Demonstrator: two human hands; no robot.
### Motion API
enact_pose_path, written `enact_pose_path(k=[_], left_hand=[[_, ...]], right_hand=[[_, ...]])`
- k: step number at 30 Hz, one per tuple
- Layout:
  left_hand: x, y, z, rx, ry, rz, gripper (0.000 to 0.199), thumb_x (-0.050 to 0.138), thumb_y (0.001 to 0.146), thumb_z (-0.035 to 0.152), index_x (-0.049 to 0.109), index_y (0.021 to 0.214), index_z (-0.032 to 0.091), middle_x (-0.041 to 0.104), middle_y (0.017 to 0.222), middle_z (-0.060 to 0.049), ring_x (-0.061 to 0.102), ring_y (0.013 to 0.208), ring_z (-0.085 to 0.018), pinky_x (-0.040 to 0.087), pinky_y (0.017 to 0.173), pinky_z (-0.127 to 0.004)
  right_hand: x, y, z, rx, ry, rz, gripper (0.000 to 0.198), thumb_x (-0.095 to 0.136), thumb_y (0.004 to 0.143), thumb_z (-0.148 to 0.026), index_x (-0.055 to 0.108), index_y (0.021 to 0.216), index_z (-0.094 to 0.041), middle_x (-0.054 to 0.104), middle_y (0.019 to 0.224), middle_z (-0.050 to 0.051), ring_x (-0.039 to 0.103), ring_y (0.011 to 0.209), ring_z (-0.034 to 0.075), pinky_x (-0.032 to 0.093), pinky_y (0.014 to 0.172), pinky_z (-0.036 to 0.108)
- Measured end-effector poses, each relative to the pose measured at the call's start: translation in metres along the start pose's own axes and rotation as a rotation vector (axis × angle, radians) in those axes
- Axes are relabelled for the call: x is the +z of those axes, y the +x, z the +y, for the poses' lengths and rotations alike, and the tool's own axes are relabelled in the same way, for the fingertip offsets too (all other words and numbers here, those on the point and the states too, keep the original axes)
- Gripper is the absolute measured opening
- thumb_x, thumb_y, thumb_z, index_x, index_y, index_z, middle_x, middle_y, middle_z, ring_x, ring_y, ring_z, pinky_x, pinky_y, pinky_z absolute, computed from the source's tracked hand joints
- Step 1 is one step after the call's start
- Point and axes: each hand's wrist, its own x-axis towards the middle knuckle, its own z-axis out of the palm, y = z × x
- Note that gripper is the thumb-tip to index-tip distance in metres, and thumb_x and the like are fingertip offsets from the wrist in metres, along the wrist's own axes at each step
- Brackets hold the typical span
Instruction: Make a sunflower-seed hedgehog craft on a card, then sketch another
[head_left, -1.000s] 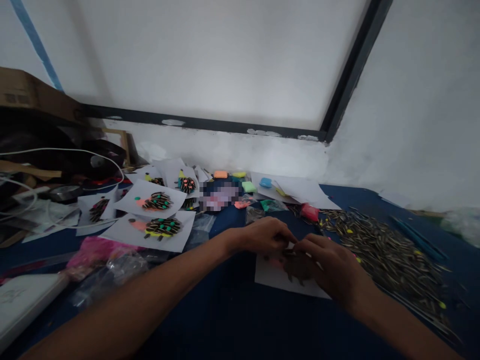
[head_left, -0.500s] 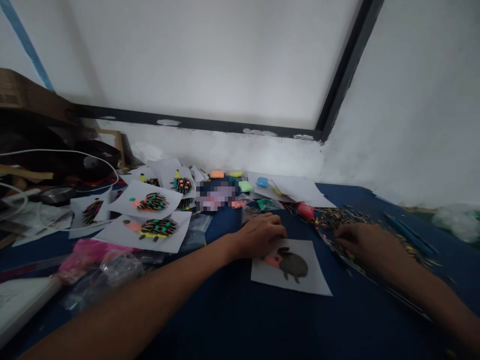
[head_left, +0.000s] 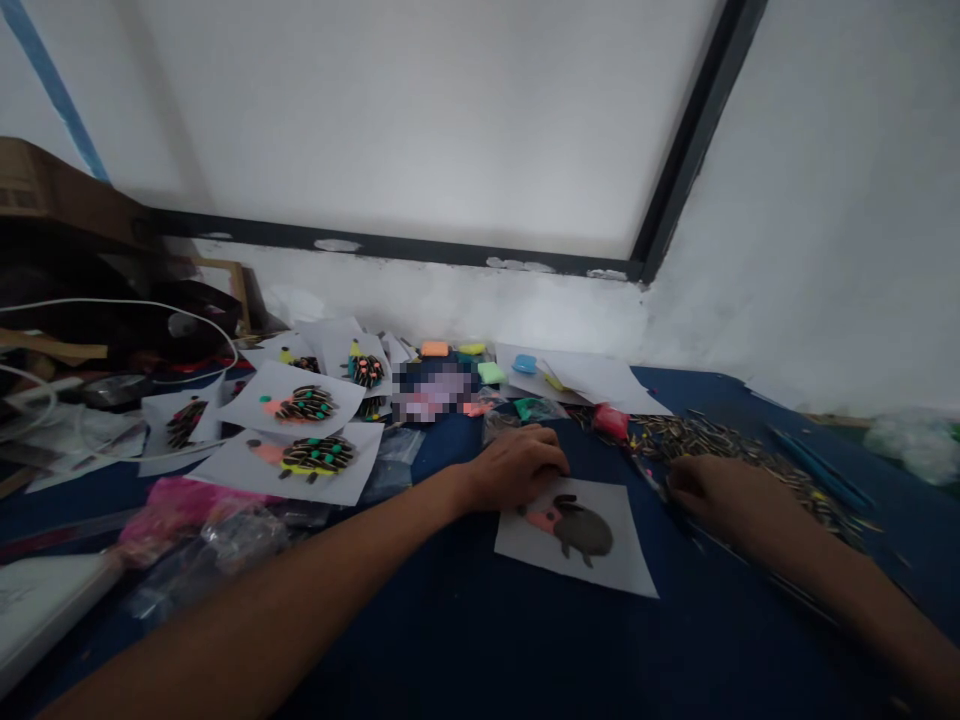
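A white paper card [head_left: 634, 560] with a grey and pink hedgehog picture lies on the blue table. My left hand [head_left: 519, 466] rests at its top left corner, fingers curled over the edge. To the right, my right hand [head_left: 709, 490] is at the near side of a pile of striped seeds [head_left: 697, 437]. Its fingers are drawn together, and their tips are partly hidden. A long thin strip [head_left: 780, 578], blurred, runs beneath that hand and forearm.
Cards with seed-covered hedgehogs [head_left: 360, 485] overlap at the left. Coloured clay packs [head_left: 435, 349] and a red packet [head_left: 611, 422] lie at the back. A pink plastic bag [head_left: 176, 505], a white cable [head_left: 150, 301] and blue tool-like sticks [head_left: 821, 468] lie around.
The hedgehog card has slid slightly left and my left hand has shifted a little with it. My right hand has moved slightly beside the seeds, and the thin strip under it has shifted.
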Motion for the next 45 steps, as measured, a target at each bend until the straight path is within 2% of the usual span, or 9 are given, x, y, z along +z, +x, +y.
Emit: enact_pose_path(k=[5,7,9,15,22,27,31,37,45], left_hand=[[-0.001,0.000,0.001,-0.001,-0.019,0.000,0.017,0.053,0.087,0.012,0.068,0.093,0.014,0.062,0.097,-0.008,0.057,0.090,-0.015,0.044,0.080,-0.026],[-0.001,0.000,0.001,-0.007,-0.015,0.006,0.017,0.053,0.087,0.012,0.068,0.093,0.015,0.062,0.097,-0.007,0.057,0.089,-0.015,0.044,0.080,-0.026],[0.000,0.000,0.001,-0.014,-0.006,0.010,0.017,0.053,0.087,0.013,0.069,0.093,0.015,0.062,0.096,-0.007,0.057,0.089,-0.015,0.044,0.079,-0.026],[0.002,0.000,0.000,-0.013,0.008,0.019,0.016,0.054,0.086,0.013,0.069,0.092,0.016,0.062,0.095,-0.006,0.056,0.089,-0.015,0.043,0.081,-0.026],[0.002,0.000,-0.002,-0.010,0.012,0.024,0.016,0.053,0.087,0.014,0.068,0.092,0.017,0.062,0.096,-0.006,0.056,0.088,-0.015,0.044,0.079,-0.025],[0.002,0.000,-0.002,-0.011,0.012,0.023,0.016,0.053,0.086,0.013,0.068,0.092,0.017,0.062,0.097,-0.006,0.057,0.089,-0.015,0.044,0.080,-0.026],[0.003,-0.001,-0.002,-0.011,0.021,0.032,0.016,0.053,0.086,0.014,0.068,0.092,0.017,0.063,0.096,-0.006,0.057,0.090,-0.015,0.044,0.080,-0.026],[0.002,0.000,-0.001,-0.015,0.034,0.029,0.015,0.054,0.087,0.014,0.068,0.092,0.017,0.063,0.095,-0.005,0.057,0.088,-0.015,0.044,0.078,-0.025],[0.004,0.000,-0.003,-0.012,0.024,0.044,0.015,0.055,0.086,0.014,0.068,0.092,0.017,0.063,0.095,-0.004,0.057,0.088,-0.015,0.043,0.078,-0.025]], right_hand=[[-0.010,-0.002,-0.004,0.027,0.095,0.096,0.012,0.054,0.079,-0.020,0.060,0.068,-0.022,0.065,0.067,0.006,0.057,0.056,0.018,0.030,0.049,0.027],[-0.013,-0.002,-0.008,0.020,0.205,0.173,0.006,0.054,0.079,-0.024,0.059,0.077,-0.023,0.064,0.065,0.004,0.056,0.055,0.018,0.032,0.049,0.028],[-0.014,-0.004,-0.014,-0.040,0.380,0.204,0.013,0.050,0.082,-0.030,0.060,0.088,-0.023,0.062,0.065,0.003,0.055,0.055,0.018,0.035,0.050,0.028],[-0.010,-0.012,-0.036,-0.271,0.812,-0.048,0.024,0.045,0.089,-0.041,0.061,0.085,-0.023,0.056,0.063,0.000,0.051,0.053,0.013,0.040,0.047,0.025],[-0.010,-0.015,-0.041,-0.261,1.005,-0.231,0.029,0.052,0.087,-0.041,0.066,0.104,-0.022,0.070,0.090,0.007,0.064,0.074,0.018,0.052,0.065,0.029],[-0.007,-0.017,-0.048,-0.285,0.928,-0.225,0.028,0.057,0.085,-0.047,0.069,0.088,-0.023,0.068,0.083,0.005,0.061,0.070,0.017,0.047,0.058,0.026],[0.001,-0.019,-0.053,-0.342,0.776,-0.050,0.024,0.056,0.086,-0.042,0.071,0.083,-0.023,0.067,0.079,0.004,0.058,0.063,0.015,0.042,0.053,0.025],[0.011,-0.020,-0.061,-0.495,0.565,0.172,0.025,0.050,0.089,-0.023,0.073,0.097,-0.027,0.065,0.073,0.003,0.060,0.062,0.014,0.043,0.055,0.023],[0.016,-0.024,-0.071,-0.417,0.411,0.284,0.019,0.053,0.081,-0.015,0.069,0.077,-0.025,0.066,0.070,-0.001,0.059,0.054,0.011,0.039,0.051,0.022]])
